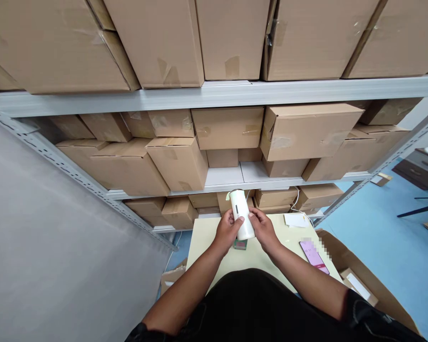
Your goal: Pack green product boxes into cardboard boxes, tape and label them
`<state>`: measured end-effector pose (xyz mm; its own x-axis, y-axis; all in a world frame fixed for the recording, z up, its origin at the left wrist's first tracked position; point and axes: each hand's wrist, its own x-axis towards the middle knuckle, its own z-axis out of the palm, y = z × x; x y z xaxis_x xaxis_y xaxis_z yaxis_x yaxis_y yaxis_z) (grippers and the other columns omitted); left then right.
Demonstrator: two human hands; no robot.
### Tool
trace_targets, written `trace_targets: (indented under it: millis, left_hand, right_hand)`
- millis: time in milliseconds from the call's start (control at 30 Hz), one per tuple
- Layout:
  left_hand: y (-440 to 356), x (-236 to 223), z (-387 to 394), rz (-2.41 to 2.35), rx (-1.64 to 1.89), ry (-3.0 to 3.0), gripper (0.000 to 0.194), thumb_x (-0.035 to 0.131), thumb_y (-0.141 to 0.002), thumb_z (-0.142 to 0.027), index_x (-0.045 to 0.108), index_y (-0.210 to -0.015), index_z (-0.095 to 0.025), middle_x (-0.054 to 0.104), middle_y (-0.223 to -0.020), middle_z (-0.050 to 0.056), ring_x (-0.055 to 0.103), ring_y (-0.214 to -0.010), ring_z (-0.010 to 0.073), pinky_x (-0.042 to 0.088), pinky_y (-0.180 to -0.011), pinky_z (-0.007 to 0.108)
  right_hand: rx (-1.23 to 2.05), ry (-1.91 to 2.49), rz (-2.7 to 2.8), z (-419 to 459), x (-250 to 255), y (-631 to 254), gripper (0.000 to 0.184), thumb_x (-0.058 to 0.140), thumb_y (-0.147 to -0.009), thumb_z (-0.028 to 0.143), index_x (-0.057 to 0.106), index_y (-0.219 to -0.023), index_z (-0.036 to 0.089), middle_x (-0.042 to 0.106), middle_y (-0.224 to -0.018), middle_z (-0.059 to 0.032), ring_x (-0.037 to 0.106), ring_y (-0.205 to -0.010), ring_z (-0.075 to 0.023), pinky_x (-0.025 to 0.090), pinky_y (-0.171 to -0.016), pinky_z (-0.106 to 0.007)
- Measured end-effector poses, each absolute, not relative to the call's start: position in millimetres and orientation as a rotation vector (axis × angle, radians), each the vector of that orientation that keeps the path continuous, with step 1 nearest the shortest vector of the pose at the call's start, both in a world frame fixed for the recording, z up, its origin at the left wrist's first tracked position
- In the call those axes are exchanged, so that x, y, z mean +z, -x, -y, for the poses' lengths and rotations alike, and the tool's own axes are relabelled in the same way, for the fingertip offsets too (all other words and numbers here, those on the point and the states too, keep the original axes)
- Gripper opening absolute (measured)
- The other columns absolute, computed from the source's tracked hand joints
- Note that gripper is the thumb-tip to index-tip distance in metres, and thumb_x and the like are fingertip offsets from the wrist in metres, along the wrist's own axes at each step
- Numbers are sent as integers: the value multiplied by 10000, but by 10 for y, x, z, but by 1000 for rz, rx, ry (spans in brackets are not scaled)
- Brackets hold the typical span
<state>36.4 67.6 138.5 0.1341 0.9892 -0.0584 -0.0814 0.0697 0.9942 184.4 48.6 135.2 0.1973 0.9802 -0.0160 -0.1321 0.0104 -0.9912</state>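
A pale white bottle point(243, 213) with a dark rim and a small strap loop at its top is held tilted in front of me. My left hand point(228, 228) grips its left side, the thumb lying across the front. From the other side my right hand point(264, 229) closes on it, thumb near the lower part. A small dark mark shows on the bottle's front. Below it, a small green box point(240, 244) rests on the pale yellow table point(267, 256), partly covered by the bottle and my left hand.
A phone point(314, 257) with a pink screen and a white box point(296, 220) lie on the table's right side. Behind stands a metal shelf point(221, 96) packed with cardboard boxes point(228, 127). An opened carton point(364, 275) stands at right on the blue floor; a grey wall point(57, 228) bounds the left.
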Motion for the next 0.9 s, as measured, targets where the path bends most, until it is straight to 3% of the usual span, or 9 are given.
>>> trace_targets:
  millis: [167, 333, 433, 567, 767, 900]
  left_hand:
    - [-366, 1377, -664, -1121, 1165, -1119, 436, 638, -871, -424, 506, -1232, -217, 704, -1064, 71, 693, -943, 238, 547, -823, 376]
    - [-379, 1358, -654, -1171, 1112, -1279, 369, 677, -859, -439, 568, -1134, -218, 691, -1124, 87, 668, -1030, 245, 531, -887, 387]
    - [-382, 1366, -670, -1216, 1093, -1287, 405, 735, -821, -435, 599, -1123, -201, 681, -1118, 100, 662, -1022, 246, 528, -892, 386]
    - [-380, 1392, -676, -1106, 1117, -1148, 394, 659, -871, -440, 542, -1169, -209, 694, -1096, 89, 690, -965, 236, 545, -828, 369]
    - [-396, 1357, -659, -1138, 1100, -1186, 359, 626, -885, -502, 541, -1097, -225, 696, -1094, 73, 678, -1010, 238, 537, -837, 360]
    - [-383, 1336, -668, -1187, 1080, -1242, 460, 746, -810, -458, 576, -1155, -206, 692, -1148, 100, 664, -1063, 259, 526, -878, 371]
  right_hand:
    - [1173, 1209, 891, -520, 1309, -1872, 487, 655, -863, 585, 692, -1200, 235, 731, -931, -47, 619, -729, -210, 495, -602, -326]
    - [1154, 1210, 916, -539, 1332, -1857, 487, 688, -842, 559, 684, -1206, 235, 741, -1071, -71, 650, -827, -232, 521, -654, -337]
    - [1141, 1220, 909, -550, 1335, -1878, 491, 693, -840, 553, 687, -1205, 224, 735, -1000, -60, 616, -741, -203, 508, -622, -331]
    - [1172, 1188, 888, -569, 1323, -1895, 445, 691, -838, 542, 701, -1144, 219, 697, -847, -25, 580, -687, -186, 498, -615, -329]
    - [1211, 1205, 898, -584, 1336, -1865, 445, 689, -831, 544, 685, -1142, 226, 721, -1018, -52, 625, -794, -208, 506, -631, -324]
    - [1160, 1185, 921, -586, 1347, -1884, 431, 714, -821, 515, 692, -1143, 229, 706, -924, -33, 605, -717, -185, 512, -627, -327]
